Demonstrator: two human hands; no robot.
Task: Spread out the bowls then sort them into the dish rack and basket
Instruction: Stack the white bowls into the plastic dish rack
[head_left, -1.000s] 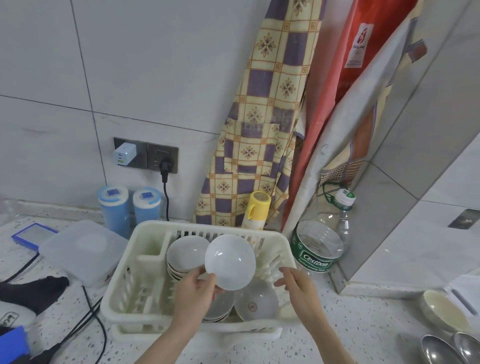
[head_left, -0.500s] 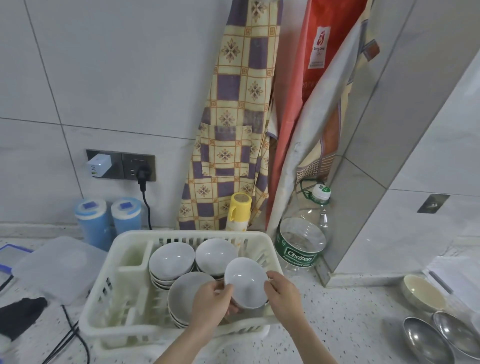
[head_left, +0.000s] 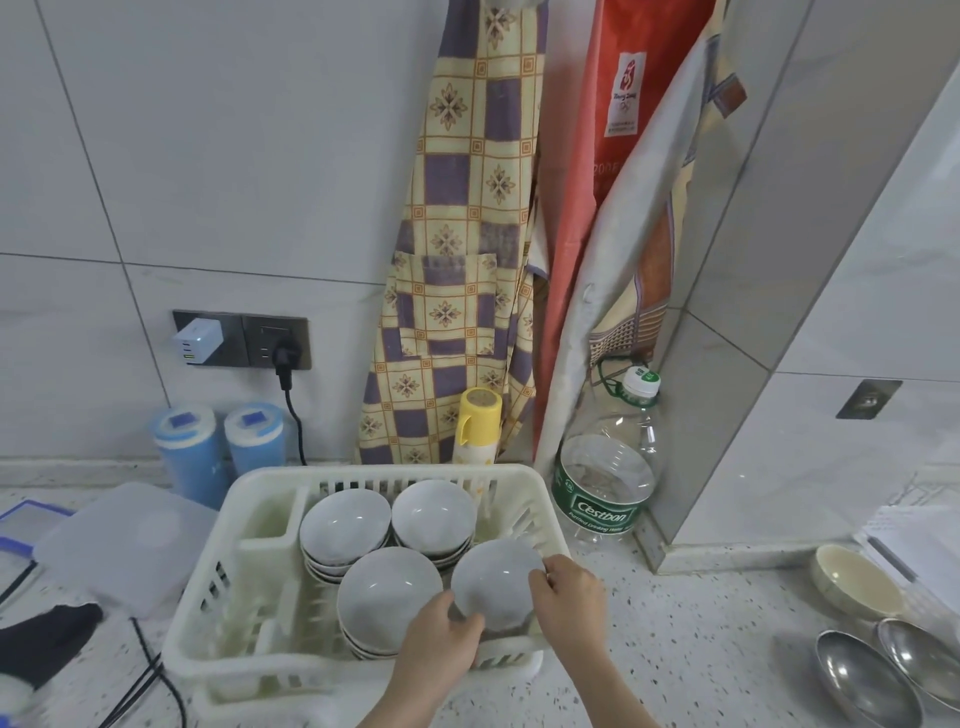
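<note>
A white plastic dish rack (head_left: 249, 519) stands on the speckled counter. Inside it are stacks of white bowls: back left (head_left: 345, 530), back right (head_left: 434, 514) and front middle (head_left: 387, 592). A single white bowl (head_left: 496, 582) sits low in the rack's front right corner. My left hand (head_left: 441, 644) grips its near rim and my right hand (head_left: 569, 603) grips its right rim. What lies under this bowl is hidden.
At the right lie a cream bowl (head_left: 854, 582) and two metal bowls (head_left: 867, 680). An empty water bottle (head_left: 608, 467), a yellow-capped can (head_left: 478, 426) and hanging aprons stand behind the rack. Blue jars (head_left: 192, 452), a clear lid (head_left: 130, 540) and cables are at the left.
Both hands have lowered the white bowl from above the rack down into its front right corner. The view has shifted right.
</note>
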